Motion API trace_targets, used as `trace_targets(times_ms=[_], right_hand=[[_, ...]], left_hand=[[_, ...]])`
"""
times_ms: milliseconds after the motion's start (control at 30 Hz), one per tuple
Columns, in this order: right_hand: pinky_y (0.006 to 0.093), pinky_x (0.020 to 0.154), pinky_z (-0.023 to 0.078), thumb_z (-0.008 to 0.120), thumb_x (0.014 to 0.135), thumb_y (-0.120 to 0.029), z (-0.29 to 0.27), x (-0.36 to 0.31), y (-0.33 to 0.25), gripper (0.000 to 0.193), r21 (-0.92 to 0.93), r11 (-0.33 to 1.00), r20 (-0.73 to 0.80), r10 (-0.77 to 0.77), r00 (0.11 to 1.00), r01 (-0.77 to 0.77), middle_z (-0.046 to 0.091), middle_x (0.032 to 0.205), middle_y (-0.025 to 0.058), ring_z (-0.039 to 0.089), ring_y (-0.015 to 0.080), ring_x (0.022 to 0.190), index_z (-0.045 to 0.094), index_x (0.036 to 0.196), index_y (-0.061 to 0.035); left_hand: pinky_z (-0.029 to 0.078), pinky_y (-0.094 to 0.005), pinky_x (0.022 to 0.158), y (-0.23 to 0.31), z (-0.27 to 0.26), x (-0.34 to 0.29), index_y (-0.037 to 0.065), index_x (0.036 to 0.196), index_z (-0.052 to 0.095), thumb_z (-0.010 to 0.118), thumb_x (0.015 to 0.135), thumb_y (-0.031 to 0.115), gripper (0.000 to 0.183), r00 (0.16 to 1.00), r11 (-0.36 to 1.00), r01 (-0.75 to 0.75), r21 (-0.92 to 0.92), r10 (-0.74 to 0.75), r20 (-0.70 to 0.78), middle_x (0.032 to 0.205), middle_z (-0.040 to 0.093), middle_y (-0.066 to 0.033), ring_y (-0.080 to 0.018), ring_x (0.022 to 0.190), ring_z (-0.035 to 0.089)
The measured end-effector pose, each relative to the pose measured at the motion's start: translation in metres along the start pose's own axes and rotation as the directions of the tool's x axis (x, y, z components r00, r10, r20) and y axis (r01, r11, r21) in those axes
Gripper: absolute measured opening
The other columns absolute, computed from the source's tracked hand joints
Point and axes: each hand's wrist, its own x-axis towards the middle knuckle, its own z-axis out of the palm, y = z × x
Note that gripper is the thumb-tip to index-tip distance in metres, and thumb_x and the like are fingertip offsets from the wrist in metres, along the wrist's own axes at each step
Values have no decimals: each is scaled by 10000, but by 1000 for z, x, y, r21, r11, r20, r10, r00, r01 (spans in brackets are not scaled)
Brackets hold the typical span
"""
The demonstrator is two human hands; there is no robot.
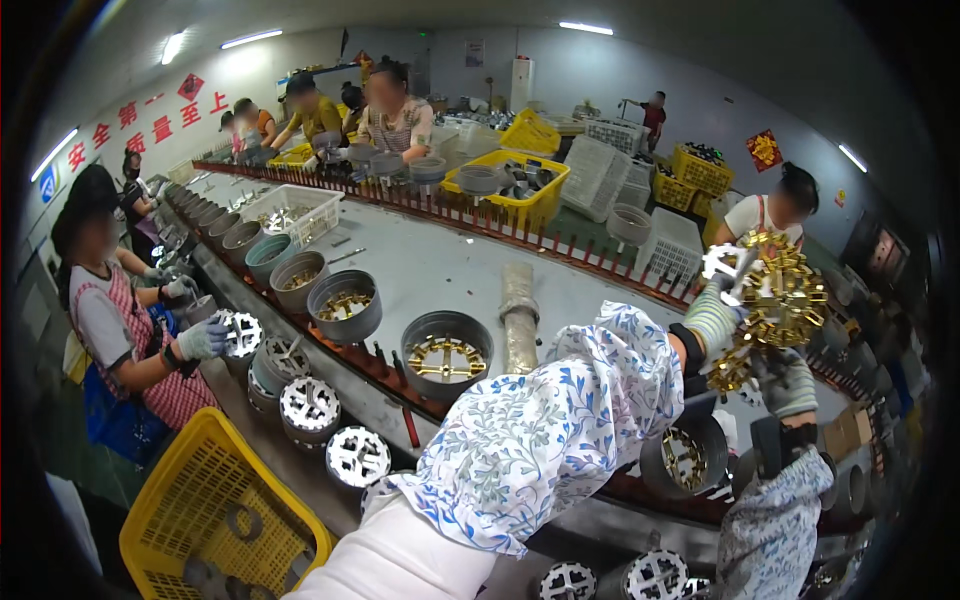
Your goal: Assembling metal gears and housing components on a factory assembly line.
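Observation:
At the right, both my hands wear striped knit gloves beneath blue-and-white floral sleeves. My left hand (712,318) is closed at the left side of a round cluster of shiny brass-coloured metal pieces (785,295). A white spoked disc (722,262) shows just above that hand. My right hand (790,385) grips the cluster from below, its fingers partly hidden. More brass-coloured pieces (732,368) hang between the two hands. Below them stands a grey round pot (713,450) with similar pieces inside. Left of my left sleeve, another grey pot (446,322) holds a ring of brass-coloured pieces.
A beige wrapped cylinder (519,320) lies on the grey table (420,255). Pots line its left edge. White-topped round parts (357,456) stand near a yellow crate (160,500). At the left, a co-worker (120,330) holds a white disc; others work across the table.

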Motion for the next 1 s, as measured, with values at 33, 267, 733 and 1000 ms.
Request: trace_targets(times_ms=[33,267,733,1000], right_hand=[[263,828,486,611,869,-70,-23,42,26,167,-308,948,191,-16,982,75,690,939,67,631,162,899,610,1032,-34],[309,911,472,663,852,-103,71,55,75,356,-798,50,538,-386,749,600,605,1142,124,573,195,1088,544,1169,6],[393,1096,329,518,931,-194,93,-176,-66,497,271,892,197,-420,886,363,459,1376,158,436,270,1283,385,1382,-32],[445,1100,311,517,940,-351,-124,-611,-28,603,99,943,-437,-246,865,318,409,1389,227,405,325,1295,340,1394,5]], left_hand=[[447,-316,781,-27,-27,22,38,1183,489,659,821,132,411,999,998,7,-68,-5,38,973,584,-123,-196,859,547],[468,-352,866,-67,-147,34,123,1447,290,605,852,152,674,981,729,-99,677,-41,188,1016,623,-170,-257,900,592],[439,-307,987,87,-106,-49,19,1255,543,563,906,105,360,970,975,-219,-27,220,103,1209,595,-94,-183,1099,570],[413,-322,990,90,200,-290,20,1213,559,554,924,234,359,694,978,205,45,-178,698,1156,602,-83,-170,1082,555]])
